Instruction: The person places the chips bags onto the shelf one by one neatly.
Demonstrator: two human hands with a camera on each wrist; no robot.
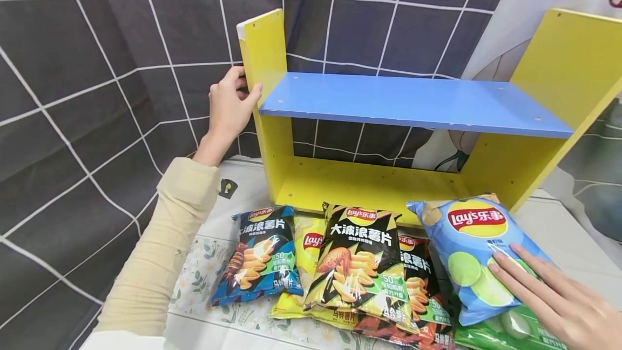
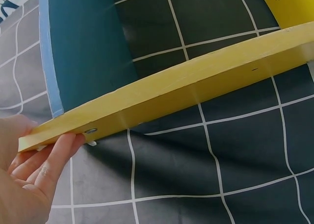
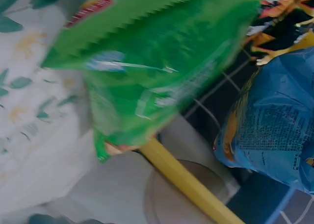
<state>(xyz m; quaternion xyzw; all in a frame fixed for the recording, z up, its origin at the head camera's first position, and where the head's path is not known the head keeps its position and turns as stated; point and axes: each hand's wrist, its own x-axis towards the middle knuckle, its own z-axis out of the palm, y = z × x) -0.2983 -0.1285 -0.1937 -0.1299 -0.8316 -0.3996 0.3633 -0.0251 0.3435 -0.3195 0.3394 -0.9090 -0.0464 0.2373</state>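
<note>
My left hand (image 1: 229,102) grips the upright left side panel of a yellow and blue shelf (image 1: 359,99). In the left wrist view, its thumb and fingers (image 2: 44,172) lie on opposite faces of the yellow board (image 2: 162,94). At the lower right, my right hand (image 1: 559,296) holds a light blue Lay's chip bag (image 1: 478,255), fingers stretched over its front and thumb hidden. That bag tilts above a green chip bag (image 1: 510,328). In the right wrist view the blue bag's printed back (image 3: 274,121) shows beside the green bag (image 3: 162,72), with the hand out of frame.
Several chip bags lie before the shelf: a dark blue one (image 1: 262,255), a yellow one (image 1: 306,247), a black one (image 1: 362,263) and a black-and-red one (image 1: 423,285). A dark grid-patterned cloth (image 1: 170,31) hangs behind. Floral cloth (image 1: 204,263) covers the surface.
</note>
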